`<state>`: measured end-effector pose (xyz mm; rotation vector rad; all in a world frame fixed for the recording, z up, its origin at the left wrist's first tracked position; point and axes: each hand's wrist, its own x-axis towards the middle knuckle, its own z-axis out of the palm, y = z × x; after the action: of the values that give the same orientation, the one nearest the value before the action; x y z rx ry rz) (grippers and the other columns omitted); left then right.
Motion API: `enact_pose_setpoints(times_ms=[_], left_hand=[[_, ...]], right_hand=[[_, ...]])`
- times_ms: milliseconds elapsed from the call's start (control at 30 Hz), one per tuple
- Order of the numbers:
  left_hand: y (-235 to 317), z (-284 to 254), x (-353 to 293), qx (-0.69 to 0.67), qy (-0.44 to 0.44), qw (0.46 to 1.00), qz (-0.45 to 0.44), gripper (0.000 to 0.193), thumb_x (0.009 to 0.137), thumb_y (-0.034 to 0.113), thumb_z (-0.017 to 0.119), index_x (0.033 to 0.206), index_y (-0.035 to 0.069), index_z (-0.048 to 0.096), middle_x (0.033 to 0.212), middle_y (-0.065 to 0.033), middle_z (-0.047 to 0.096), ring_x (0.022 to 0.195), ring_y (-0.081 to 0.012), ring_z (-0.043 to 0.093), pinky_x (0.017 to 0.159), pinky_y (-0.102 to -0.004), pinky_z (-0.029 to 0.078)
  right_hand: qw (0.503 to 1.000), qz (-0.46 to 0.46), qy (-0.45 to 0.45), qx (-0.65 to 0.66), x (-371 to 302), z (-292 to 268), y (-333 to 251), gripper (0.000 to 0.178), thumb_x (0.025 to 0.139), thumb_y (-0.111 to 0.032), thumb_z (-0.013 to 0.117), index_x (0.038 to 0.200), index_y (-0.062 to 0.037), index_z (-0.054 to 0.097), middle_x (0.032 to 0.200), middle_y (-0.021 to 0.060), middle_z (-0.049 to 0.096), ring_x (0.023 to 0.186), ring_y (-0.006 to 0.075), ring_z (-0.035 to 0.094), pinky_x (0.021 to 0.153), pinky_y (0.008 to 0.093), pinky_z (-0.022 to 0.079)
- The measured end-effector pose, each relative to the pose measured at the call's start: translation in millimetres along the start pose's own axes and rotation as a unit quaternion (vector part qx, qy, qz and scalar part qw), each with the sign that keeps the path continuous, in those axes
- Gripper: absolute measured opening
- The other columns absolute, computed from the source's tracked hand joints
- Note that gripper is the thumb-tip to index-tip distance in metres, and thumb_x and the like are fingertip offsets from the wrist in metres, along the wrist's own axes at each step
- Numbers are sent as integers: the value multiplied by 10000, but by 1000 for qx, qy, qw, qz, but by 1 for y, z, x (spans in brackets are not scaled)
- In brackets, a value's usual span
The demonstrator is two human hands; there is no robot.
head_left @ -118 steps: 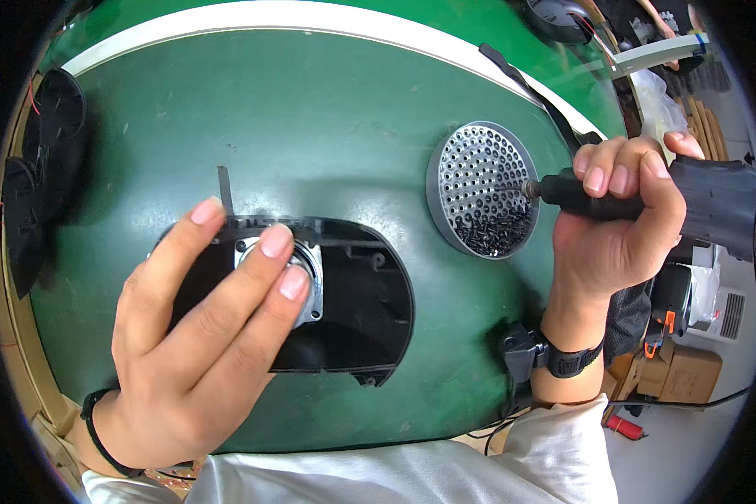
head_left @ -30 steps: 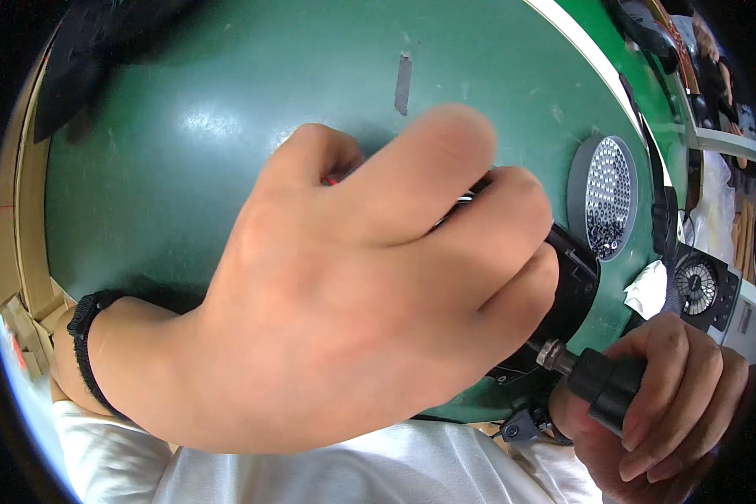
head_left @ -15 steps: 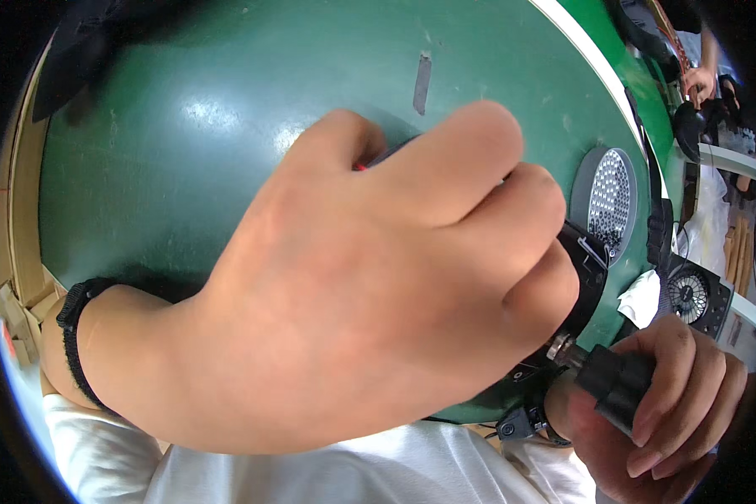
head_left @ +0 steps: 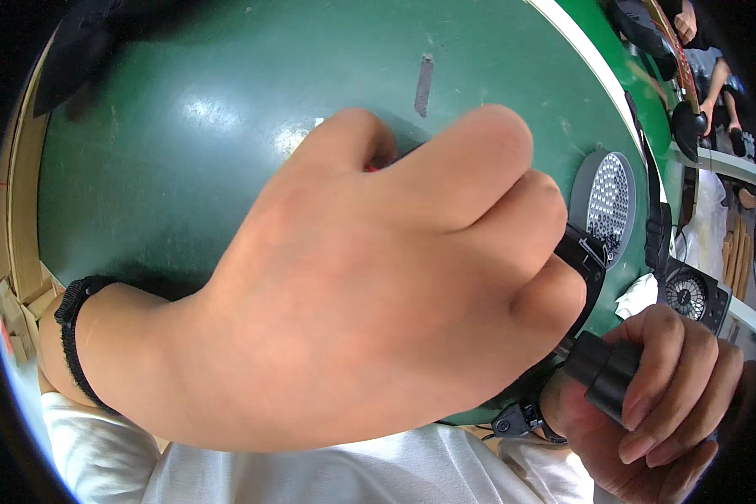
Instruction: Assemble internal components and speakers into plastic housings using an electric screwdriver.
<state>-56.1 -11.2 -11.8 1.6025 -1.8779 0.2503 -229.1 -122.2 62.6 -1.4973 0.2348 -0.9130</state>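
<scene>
Black plastic shows at the edge of the left hand, whose fingers curl over a dark housing and press it against the green desk — most of that part is hidden under the hand, only its right rim peeking out beside the knuckles. The right hand sits low at the lower right, its fingers clenched around the black barrel of a powered screwdriver, whose tip points up and left toward the covered housing; the bit itself disappears behind the left hand, so whether it touches a screw cannot be told.

Just beyond the housing lies a round perforated grille, flat on the desk and apart from both hands. A black band circles the left wrist. Further right, past the desk's edge, sits a small round fan-like unit, and another person's arm shows at the top right.

The step in hand looks like fastening — steadying the housing while the driver is brought to it. The next move seems to call for keeping the part pinned, the bit lined up square to the fastener, and a firm straight push.
</scene>
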Motion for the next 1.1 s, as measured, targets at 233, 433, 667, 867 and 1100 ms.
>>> enact_pose_setpoints(times_ms=[233, 433, 667, 867, 1100], left_hand=[[3, -1, 1, 5, -1, 1000, -5, 283, 623, 130, 728, 903, 139, 692, 1062, -28, 654, 909, -245, 616, 561, -314, 469], [4, -2, -1, -1, -6, 1000, -1, 277, 631, 128, 733, 905, 134, 693, 1067, -28, 656, 916, -242, 617, 561, -314, 467], [2, -2, 3, -6, -9, 1000, 7, 269, 641, 125, 739, 907, 128, 693, 1072, -26, 660, 924, -240, 618, 560, -315, 465], [2, 0, 5, -5, -14, 1000, 13, 263, 650, 122, 744, 908, 123, 694, 1077, -25, 662, 931, -237, 620, 560, -316, 464], [5, 2, 0, -9, -12, 1000, 16, 256, 660, 120, 750, 910, 118, 694, 1083, -24, 665, 939, -235, 621, 560, -316, 462]], right_hand=[[1000, 16, -19, 9, -8, -10, -7, 109, 896, -122, 629, 912, -80, 530, 675, -16, 514, 563, 113, 554, 616, 280, 446], [993, 18, -117, -7, -4, -22, -7, 194, 932, -192, 606, 1080, -115, 508, 731, -19, 520, 629, 121, 572, 642, 294, 461], [961, 23, -274, 12, 15, -28, -2, 318, 989, -297, 546, 1272, -175, 465, 818, 8, 504, 709, 167, 567, 689, 355, 478], [914, 24, -404, 31, 24, -36, 1, 434, 1038, -386, 495, 1436, -226, 428, 892, 32, 491, 779, 206, 562, 730, 408, 493], [963, -3, -271, 7, 8, -22, 11, 415, 989, -329, 578, 1339, -190, 404, 852, 32, 512, 711, 183, 562, 689, 371, 474]])
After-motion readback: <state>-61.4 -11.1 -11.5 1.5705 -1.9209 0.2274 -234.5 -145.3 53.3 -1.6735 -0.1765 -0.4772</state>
